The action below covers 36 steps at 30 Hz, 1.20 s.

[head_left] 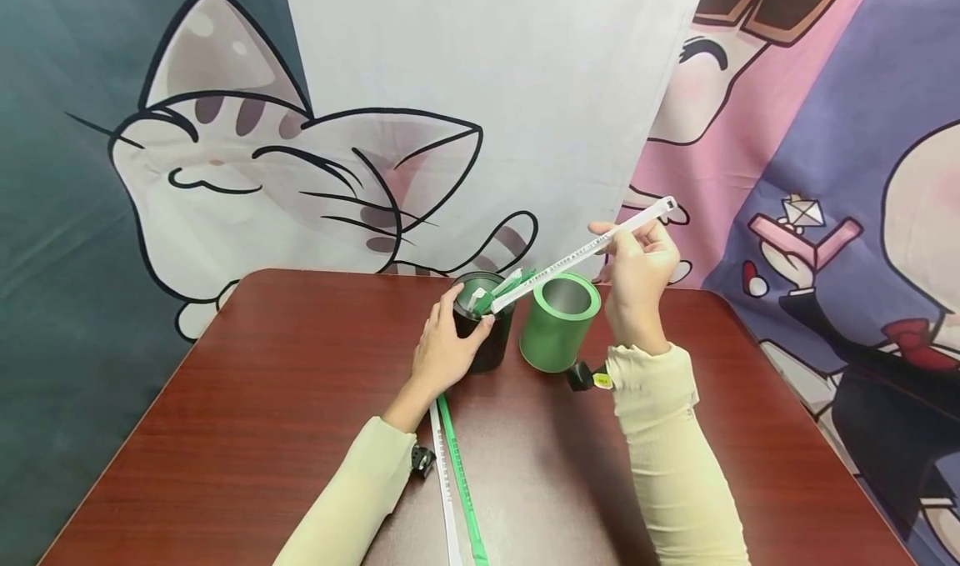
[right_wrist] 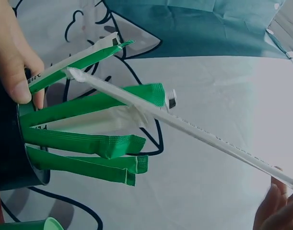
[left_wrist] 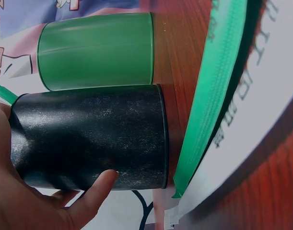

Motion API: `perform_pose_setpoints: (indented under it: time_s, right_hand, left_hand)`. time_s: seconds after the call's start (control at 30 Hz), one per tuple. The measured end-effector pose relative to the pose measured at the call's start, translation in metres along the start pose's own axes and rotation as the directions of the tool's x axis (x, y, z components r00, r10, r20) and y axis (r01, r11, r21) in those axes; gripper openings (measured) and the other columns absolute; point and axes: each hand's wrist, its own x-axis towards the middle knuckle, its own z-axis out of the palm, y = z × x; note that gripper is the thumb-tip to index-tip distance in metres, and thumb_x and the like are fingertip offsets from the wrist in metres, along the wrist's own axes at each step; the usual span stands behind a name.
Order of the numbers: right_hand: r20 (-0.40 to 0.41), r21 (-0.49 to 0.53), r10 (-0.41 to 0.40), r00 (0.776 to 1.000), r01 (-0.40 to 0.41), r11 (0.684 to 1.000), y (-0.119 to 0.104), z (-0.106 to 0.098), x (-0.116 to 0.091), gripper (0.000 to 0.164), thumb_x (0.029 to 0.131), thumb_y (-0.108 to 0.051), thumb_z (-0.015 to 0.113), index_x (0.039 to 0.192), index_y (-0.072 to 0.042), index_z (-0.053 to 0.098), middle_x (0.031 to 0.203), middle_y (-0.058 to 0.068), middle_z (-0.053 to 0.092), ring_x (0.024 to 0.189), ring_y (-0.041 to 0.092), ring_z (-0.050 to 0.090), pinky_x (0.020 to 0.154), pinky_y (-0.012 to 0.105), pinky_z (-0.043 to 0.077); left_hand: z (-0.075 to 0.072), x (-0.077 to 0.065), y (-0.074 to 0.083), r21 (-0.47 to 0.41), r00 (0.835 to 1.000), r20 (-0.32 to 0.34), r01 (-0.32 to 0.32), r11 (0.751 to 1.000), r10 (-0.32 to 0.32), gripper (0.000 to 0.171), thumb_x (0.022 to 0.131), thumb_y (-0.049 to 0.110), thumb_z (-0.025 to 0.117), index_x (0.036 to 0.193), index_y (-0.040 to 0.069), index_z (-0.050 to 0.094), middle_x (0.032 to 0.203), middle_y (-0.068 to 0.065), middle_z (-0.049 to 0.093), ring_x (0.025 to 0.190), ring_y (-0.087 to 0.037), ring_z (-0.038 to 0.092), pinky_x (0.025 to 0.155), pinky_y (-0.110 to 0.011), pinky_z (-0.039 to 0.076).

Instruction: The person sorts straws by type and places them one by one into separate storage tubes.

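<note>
My left hand [head_left: 442, 349] grips the black cylindrical cup [head_left: 491, 351] near its rim, thumb on the near side. Several green wrapped straws [right_wrist: 84, 140] and some white ones stick out of its mouth, leaning different ways. High on the right, my right hand [head_left: 641, 270] pinches one long white wrapped straw [head_left: 585, 253] toward its upper end. This straw slants down to the left, its lower tip over the black cup's mouth and overlapping the other straws in the head view. A green cylindrical cup [head_left: 555, 333] stands upright just right of the black one.
On the reddish-brown wooden table [head_left: 262, 399], a white wrapped straw [head_left: 444, 474] and a green wrapped straw [head_left: 459, 470] lie side by side below the left hand. Behind the table hangs a cartoon-printed cloth [head_left: 420, 41]. Small black cameras [head_left: 423, 460] sit on both wrists.
</note>
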Motion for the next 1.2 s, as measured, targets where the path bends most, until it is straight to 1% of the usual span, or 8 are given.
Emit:
perform_pose_setpoints:
  time_s: [0.23, 0.5, 0.57, 0.67, 0.77, 0.9, 1.03, 1.2]
  right_hand:
    - [-0.032, 0.067, 0.034, 0.999, -0.032, 0.997, 0.001, 0.005, 0.005, 0.026, 0.076, 0.016, 0.039, 0.067, -0.008, 0.045, 0.064, 0.010, 0.069, 0.039, 0.010, 0.049, 0.032, 0.018, 0.029]
    - [-0.068, 0.184, -0.060, 0.996, 0.071, 0.980, -0.007, 0.012, 0.010, 0.027, 0.085, 0.015, 0.043, 0.072, -0.007, 0.049, 0.068, 0.013, 0.069, 0.040, 0.011, 0.051, 0.033, 0.017, 0.034]
    - [-0.054, 0.188, -0.058, 0.997, 0.067, 0.980, -0.005, 0.015, 0.009, 0.026, 0.084, 0.015, 0.043, 0.072, -0.007, 0.049, 0.069, 0.014, 0.070, 0.041, 0.012, 0.052, 0.033, 0.017, 0.034]
    - [-0.006, 0.125, -0.023, 1.000, 0.024, 0.992, 0.001, 0.018, 0.006, 0.026, 0.083, 0.014, 0.045, 0.072, -0.009, 0.051, 0.072, 0.011, 0.071, 0.043, 0.011, 0.056, 0.033, 0.018, 0.036]
    - [0.062, 0.050, 0.057, 0.996, -0.060, 0.997, 0.009, 0.018, 0.002, 0.023, 0.085, 0.011, 0.047, 0.075, -0.009, 0.053, 0.075, 0.009, 0.073, 0.046, 0.012, 0.059, 0.033, 0.018, 0.036]
    - [0.177, -0.069, 0.156, 0.972, -0.146, 0.987, 0.017, 0.016, -0.002, 0.009, 0.089, 0.002, 0.057, 0.090, -0.007, 0.060, 0.086, 0.008, 0.075, 0.052, 0.014, 0.065, 0.035, 0.019, 0.038]
    - [0.252, -0.164, 0.176, 0.952, -0.137, 0.977, 0.019, 0.014, -0.003, 0.020, 0.089, -0.004, 0.062, 0.109, -0.008, 0.064, 0.097, 0.007, 0.076, 0.059, 0.015, 0.069, 0.038, 0.019, 0.041]
    - [0.265, -0.193, 0.169, 0.949, -0.119, 0.974, 0.018, 0.011, -0.006, 0.028, 0.089, -0.004, 0.060, 0.117, -0.009, 0.065, 0.101, 0.008, 0.075, 0.060, 0.016, 0.070, 0.039, 0.019, 0.042]
  left_hand:
    - [0.001, 0.000, -0.001, 0.003, 1.000, 0.002, -0.001, 1.000, 0.001, 0.075, 0.087, 0.070, 0.055, 0.152, 0.043, 0.027, 0.140, -0.002, 0.048, 0.121, -0.030, 0.052, 0.085, -0.057, 0.046]
    - [0.001, -0.001, -0.001, 0.003, 1.000, 0.007, 0.002, 1.000, -0.002, 0.076, 0.087, 0.072, 0.054, 0.152, 0.044, 0.027, 0.141, -0.002, 0.047, 0.122, -0.031, 0.051, 0.086, -0.057, 0.046]
    - [0.001, 0.000, -0.001, 0.003, 1.000, 0.002, 0.000, 1.000, 0.000, 0.076, 0.087, 0.072, 0.054, 0.151, 0.044, 0.027, 0.140, -0.002, 0.048, 0.121, -0.031, 0.052, 0.085, -0.057, 0.046]
    - [0.002, 0.000, -0.001, 0.004, 1.000, -0.002, 0.000, 1.000, 0.000, 0.076, 0.086, 0.073, 0.054, 0.151, 0.044, 0.027, 0.140, -0.002, 0.048, 0.120, -0.031, 0.052, 0.084, -0.057, 0.046]
    - [0.002, 0.000, -0.001, 0.004, 1.000, 0.004, -0.001, 1.000, 0.001, 0.076, 0.086, 0.073, 0.053, 0.151, 0.044, 0.027, 0.140, -0.002, 0.048, 0.121, -0.031, 0.052, 0.084, -0.057, 0.046]
    - [0.002, 0.000, -0.001, 0.003, 1.000, 0.007, -0.001, 1.000, 0.001, 0.076, 0.087, 0.073, 0.053, 0.152, 0.044, 0.026, 0.141, -0.001, 0.047, 0.122, -0.030, 0.051, 0.085, -0.057, 0.046]
    - [0.001, 0.000, 0.000, -0.003, 1.000, 0.002, 0.001, 1.000, -0.001, 0.074, 0.087, 0.072, 0.053, 0.151, 0.045, 0.026, 0.142, 0.000, 0.046, 0.123, -0.030, 0.051, 0.085, -0.058, 0.046]
    - [0.000, 0.000, 0.000, -0.006, 1.000, 0.004, -0.003, 1.000, 0.003, 0.074, 0.088, 0.069, 0.054, 0.152, 0.044, 0.027, 0.143, 0.000, 0.046, 0.125, -0.029, 0.050, 0.086, -0.058, 0.046]
